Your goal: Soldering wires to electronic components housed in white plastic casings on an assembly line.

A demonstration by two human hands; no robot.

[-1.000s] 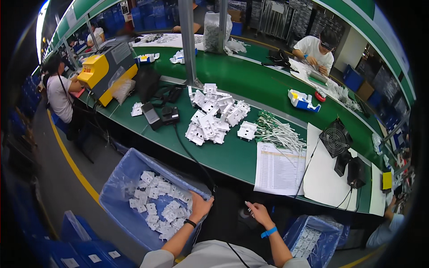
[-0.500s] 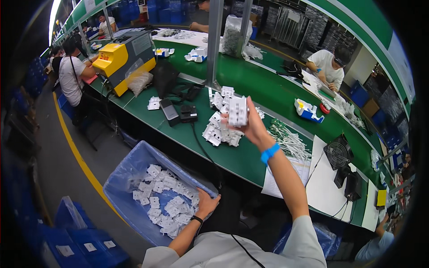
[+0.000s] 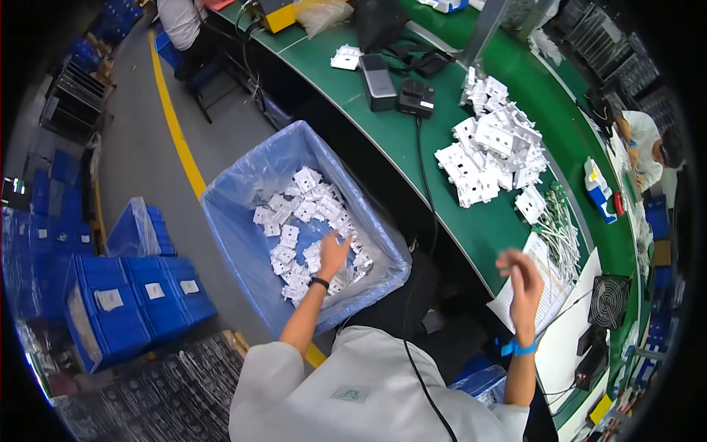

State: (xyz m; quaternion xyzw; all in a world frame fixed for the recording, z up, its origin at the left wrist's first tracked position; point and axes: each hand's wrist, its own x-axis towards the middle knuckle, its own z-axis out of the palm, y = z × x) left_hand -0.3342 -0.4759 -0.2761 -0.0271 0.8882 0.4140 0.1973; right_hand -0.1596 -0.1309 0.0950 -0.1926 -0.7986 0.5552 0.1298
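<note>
My left hand (image 3: 334, 258) is down inside the blue bin (image 3: 243, 254), which is lined with clear plastic. Its fingers reach over loose white plastic housings (image 3: 283, 254), apart and around no part that I can make out. Over the bench edge, near some printed sheets (image 3: 541, 295), my right hand (image 3: 524, 283) is raised and a little blurred, its fingers stretched and nothing in it. A heap of the same white housings (image 3: 493, 151) lies on the green bench (image 3: 390, 140), beyond my right hand. One single housing (image 3: 530, 204) rests at the heap's near side.
White cables (image 3: 561, 236) lie beside the heap. A black device with a cord (image 3: 417, 98) and a grey box (image 3: 378, 81) sit on the bench. A fan (image 3: 609, 300) stands at right. Blue crates (image 3: 125, 295) are on the floor at left. A co-worker (image 3: 644, 144) sits across.
My right hand held a white housing over the heap; now it is empty and lower, nearer me. My left hand moved from the bin's rim down among the parts. The view has swung left.
</note>
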